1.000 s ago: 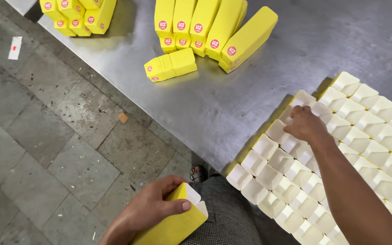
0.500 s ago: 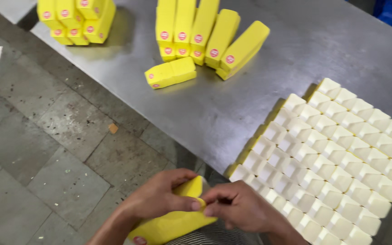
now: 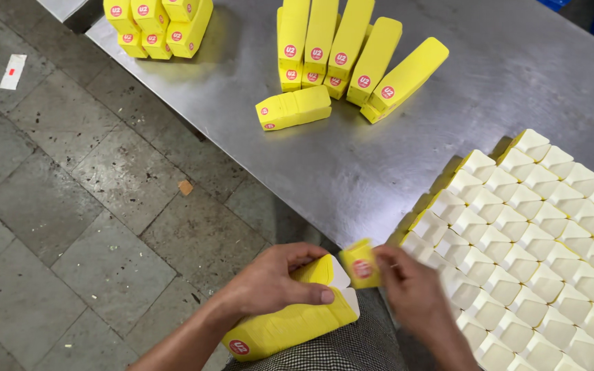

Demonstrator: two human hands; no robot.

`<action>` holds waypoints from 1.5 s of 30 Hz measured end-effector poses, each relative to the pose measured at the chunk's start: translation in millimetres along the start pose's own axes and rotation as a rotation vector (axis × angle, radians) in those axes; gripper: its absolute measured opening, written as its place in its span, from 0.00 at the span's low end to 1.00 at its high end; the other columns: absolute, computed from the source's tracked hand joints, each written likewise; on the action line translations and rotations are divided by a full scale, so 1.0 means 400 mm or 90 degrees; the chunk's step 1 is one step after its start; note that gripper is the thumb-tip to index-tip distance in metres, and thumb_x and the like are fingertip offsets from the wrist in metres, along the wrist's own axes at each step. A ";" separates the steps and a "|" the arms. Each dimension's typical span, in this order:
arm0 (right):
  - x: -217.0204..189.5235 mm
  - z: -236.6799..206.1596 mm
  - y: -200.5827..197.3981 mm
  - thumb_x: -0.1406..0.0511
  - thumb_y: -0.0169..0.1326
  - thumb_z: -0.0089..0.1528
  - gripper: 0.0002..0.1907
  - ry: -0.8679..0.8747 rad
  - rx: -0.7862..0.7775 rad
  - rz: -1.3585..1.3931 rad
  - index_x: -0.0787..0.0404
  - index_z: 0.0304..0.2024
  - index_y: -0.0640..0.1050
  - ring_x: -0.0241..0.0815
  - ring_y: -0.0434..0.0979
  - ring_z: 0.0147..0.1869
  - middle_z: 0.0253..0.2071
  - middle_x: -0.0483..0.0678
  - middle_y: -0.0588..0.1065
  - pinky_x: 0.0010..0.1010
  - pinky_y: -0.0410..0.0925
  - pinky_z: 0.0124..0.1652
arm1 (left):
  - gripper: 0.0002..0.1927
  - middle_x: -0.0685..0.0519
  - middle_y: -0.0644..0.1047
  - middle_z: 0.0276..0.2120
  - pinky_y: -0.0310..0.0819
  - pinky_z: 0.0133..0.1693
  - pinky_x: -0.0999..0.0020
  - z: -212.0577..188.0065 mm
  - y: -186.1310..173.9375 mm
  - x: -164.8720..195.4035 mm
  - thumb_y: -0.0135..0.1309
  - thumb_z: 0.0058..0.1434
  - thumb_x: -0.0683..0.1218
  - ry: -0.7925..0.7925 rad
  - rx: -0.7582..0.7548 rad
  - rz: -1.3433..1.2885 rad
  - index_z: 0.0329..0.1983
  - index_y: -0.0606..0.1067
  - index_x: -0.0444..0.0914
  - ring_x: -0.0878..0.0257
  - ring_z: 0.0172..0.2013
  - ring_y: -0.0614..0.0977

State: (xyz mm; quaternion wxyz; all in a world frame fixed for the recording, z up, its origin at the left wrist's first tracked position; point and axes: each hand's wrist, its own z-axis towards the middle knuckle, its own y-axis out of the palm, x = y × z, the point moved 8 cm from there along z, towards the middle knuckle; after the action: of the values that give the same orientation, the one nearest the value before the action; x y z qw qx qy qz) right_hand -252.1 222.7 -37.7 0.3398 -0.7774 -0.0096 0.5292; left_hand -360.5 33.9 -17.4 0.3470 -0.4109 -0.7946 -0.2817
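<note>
Head view. The left hand (image 3: pixel 276 282) is closed around a long yellow cardboard carton (image 3: pixel 290 323) with a red round mark near its lower end. The carton lies tilted across the person's lap, on checked grey fabric (image 3: pixel 352 350), below the near edge of the table. The thumb presses on the upper face of the carton near its open end, where pale inner flaps show.

The right hand (image 3: pixel 417 302) pinches a small yellow end flap with a red round mark (image 3: pixel 361 263) between its fingertips, at the open mouth of the same carton. The hand is blurred, so the exact finger placement cannot be told.

The brushed steel table (image 3: pixel 517 75) carries a block of upright open cartons with pale cream flaps (image 3: pixel 537 233), packed in close rows at the right, just beside the right hand. Farther off, a group of closed yellow cartons (image 3: pixel 352 48) leans together near the middle of the table; one single yellow carton (image 3: pixel 293 108) lies flat on its side just in front of them. A second stack of yellow cartons (image 3: pixel 159 24) sits at the far left corner of the table.

The grey stone tile floor (image 3: pixel 70 206) shows at left, with a small white paper scrap (image 3: pixel 13 71) lying on it.
</note>
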 end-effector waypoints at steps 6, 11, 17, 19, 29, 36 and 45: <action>0.081 -0.010 0.101 0.65 0.60 0.61 0.06 0.008 -0.200 0.046 0.61 0.36 0.80 0.33 0.74 0.23 0.21 0.44 0.78 0.28 0.69 0.26 | 0.33 0.52 0.83 0.46 0.75 0.51 0.70 0.033 0.028 0.009 0.68 0.48 0.51 -0.013 0.004 0.100 0.57 0.76 0.34 0.66 0.46 0.83; 0.258 0.177 -0.125 0.75 0.50 0.56 0.22 0.131 -0.074 0.126 0.53 0.51 0.76 0.30 0.75 0.30 0.35 0.40 0.79 0.29 0.69 0.24 | 0.30 0.51 0.85 0.44 0.78 0.49 0.69 0.070 0.038 -0.025 0.66 0.50 0.50 -0.120 0.060 0.082 0.56 0.76 0.35 0.64 0.44 0.85; 0.413 0.503 -0.575 0.56 0.61 0.67 0.14 0.037 0.211 -0.314 0.52 0.53 0.83 0.47 0.80 0.32 0.34 0.53 0.81 0.37 0.72 0.38 | 0.29 0.47 0.85 0.44 0.78 0.49 0.66 0.127 0.058 -0.095 0.66 0.50 0.48 -0.164 0.115 -0.018 0.56 0.76 0.33 0.61 0.44 0.85; 0.416 0.597 -0.619 0.56 0.62 0.67 0.13 -0.054 0.238 -0.354 0.53 0.51 0.84 0.51 0.80 0.35 0.38 0.53 0.81 0.39 0.72 0.40 | 0.32 0.47 0.86 0.45 0.78 0.51 0.65 0.149 0.065 -0.131 0.67 0.50 0.48 -0.174 0.132 -0.013 0.58 0.76 0.34 0.60 0.45 0.86; 0.509 0.825 -0.587 0.52 0.61 0.64 0.16 0.152 0.043 -0.467 0.48 0.51 0.85 0.58 0.80 0.50 0.46 0.53 0.82 0.49 0.72 0.49 | 0.42 0.48 0.83 0.51 0.74 0.58 0.65 0.165 0.069 -0.243 0.69 0.48 0.56 -0.217 0.166 0.041 0.65 0.73 0.37 0.60 0.53 0.85; 0.407 0.678 -0.518 0.61 0.62 0.65 0.17 -0.142 0.201 -0.198 0.58 0.55 0.79 0.46 0.81 0.43 0.44 0.48 0.82 0.36 0.72 0.45 | 0.44 0.48 0.80 0.53 0.71 0.59 0.64 0.150 0.102 -0.159 0.65 0.49 0.59 -0.203 0.105 0.042 0.69 0.70 0.39 0.60 0.56 0.83; 0.137 -0.006 0.110 0.65 0.62 0.63 0.10 0.147 -0.672 0.322 0.65 0.44 0.83 0.30 0.72 0.24 0.29 0.41 0.78 0.24 0.66 0.25 | 0.38 0.49 0.82 0.50 0.75 0.54 0.68 0.094 0.081 -0.034 0.68 0.46 0.50 -0.103 0.067 0.076 0.61 0.72 0.35 0.61 0.51 0.83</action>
State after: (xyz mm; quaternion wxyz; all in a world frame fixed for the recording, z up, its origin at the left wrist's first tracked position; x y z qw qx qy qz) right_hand -241.2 208.4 -105.6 -0.2303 -0.8720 -0.0486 0.4293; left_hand -339.3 71.8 -45.2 0.3189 -0.4603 -0.8078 -0.1838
